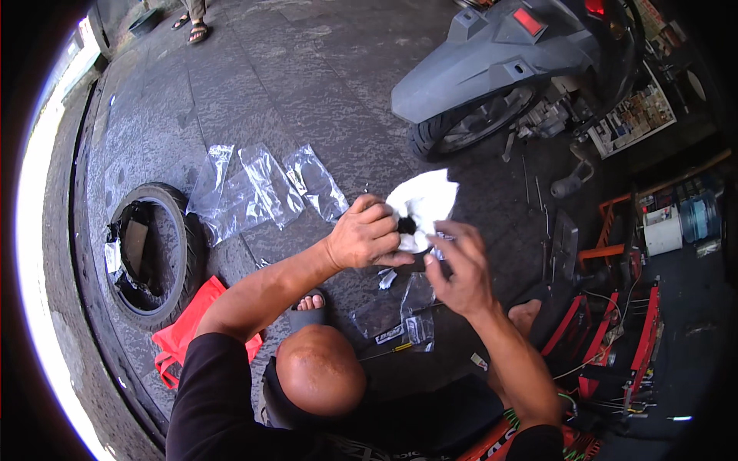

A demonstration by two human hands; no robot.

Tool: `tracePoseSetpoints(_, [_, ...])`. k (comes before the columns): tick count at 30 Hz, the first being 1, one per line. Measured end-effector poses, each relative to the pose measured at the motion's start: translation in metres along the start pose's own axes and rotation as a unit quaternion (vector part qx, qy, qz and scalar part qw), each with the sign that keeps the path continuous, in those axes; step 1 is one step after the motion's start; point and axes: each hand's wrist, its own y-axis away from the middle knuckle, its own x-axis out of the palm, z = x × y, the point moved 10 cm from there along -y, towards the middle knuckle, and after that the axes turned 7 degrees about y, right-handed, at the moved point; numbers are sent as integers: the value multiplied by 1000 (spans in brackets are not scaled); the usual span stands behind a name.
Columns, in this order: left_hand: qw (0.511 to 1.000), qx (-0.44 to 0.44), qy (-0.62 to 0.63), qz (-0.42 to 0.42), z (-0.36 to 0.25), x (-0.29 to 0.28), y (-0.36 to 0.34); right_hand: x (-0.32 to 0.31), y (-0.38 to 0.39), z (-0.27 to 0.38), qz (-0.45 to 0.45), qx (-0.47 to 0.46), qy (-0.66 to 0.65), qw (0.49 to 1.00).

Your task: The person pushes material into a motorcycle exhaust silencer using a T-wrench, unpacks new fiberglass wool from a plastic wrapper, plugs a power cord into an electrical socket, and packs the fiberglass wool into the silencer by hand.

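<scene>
My left hand is closed on the near-left side of a crumpled white sheet, paper or cloth, I cannot tell which. A small black piece shows in the middle of its folds, just past the left fingers. My right hand, slightly blurred, is at the sheet's right edge with thumb and fingers apart. Below the hands, a white scrap and clear plastic packaging lie on the floor. Nearer my bent knee is a screwdriver with a yellow handle.
Clear plastic bags lie ahead on the tiled floor. To the left are a tyre with dark parts inside and a red bag. A grey scooter stands far right, above red racks. Another person's feet are far off.
</scene>
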Motion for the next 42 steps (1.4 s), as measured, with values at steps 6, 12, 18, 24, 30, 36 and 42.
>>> tracePoseSetpoints(6, [1000,5,-1,20,-2,-3,-3,-3,-57,-68,-7,182,-219,959])
tracePoseSetpoints(12, [1000,-16,-17,7,-6,-10,6,15,-61,-40,97,187,-33,977])
tracePoseSetpoints(18, [999,-32,23,-3,-1,-10,3,27,-67,-29,130,173,88,972])
tracePoseSetpoints(24, [999,-46,20,-17,-4,-15,4,35,-64,-49,69,207,87,972])
tracePoseSetpoints(30, [993,-92,77,9,1,-22,6,57,-66,-69,206,255,41,944])
tracePoseSetpoints(36, [865,-458,162,-127,76,-27,16,75,-66,-68,253,237,76,935])
tracePoseSetpoints(42, [781,-540,181,256,109,17,20,72,-73,-75,240,256,68,934])
